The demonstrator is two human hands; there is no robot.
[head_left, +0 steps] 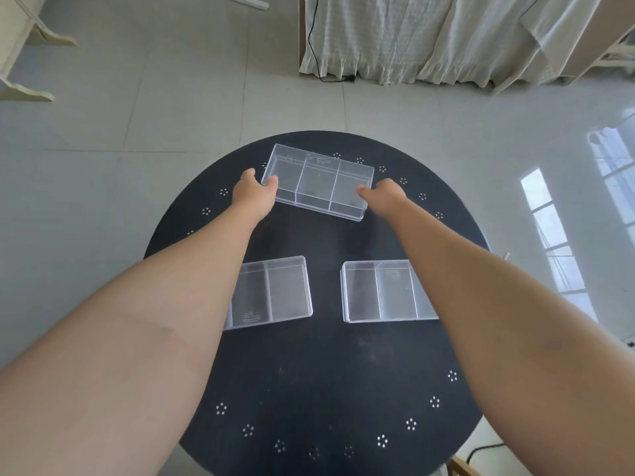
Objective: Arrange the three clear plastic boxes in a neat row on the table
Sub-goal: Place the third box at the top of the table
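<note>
Table (309, 372): a round black top with small white dot clusters around its rim is filling the lower middle of the view, standing on a pale tiled floor (137, 132).
Far box (318, 182): a clear three-compartment box is sitting at the table's 12 o'clock, tilted slightly clockwise, its long side running left to right.
Left hand (254, 194): it is gripping the far box's left end, thumb hooking over the near corner, fingers wrapping the outer side.
Right hand (385, 195): it is closing on the far box's right end at the near corner; the fingers are mostly hidden behind the hand.
Left box (275, 292): a clear divided box is lying at about 9 o'clock from the table's centre, partly covered by the left forearm.
Right box (381, 292): a matching box is lying at about 3 o'clock, its right side passing under the right forearm, well apart from the left box.
Background: a pale curtain (429, 36) is hanging at 1 o'clock beyond the table.
</note>
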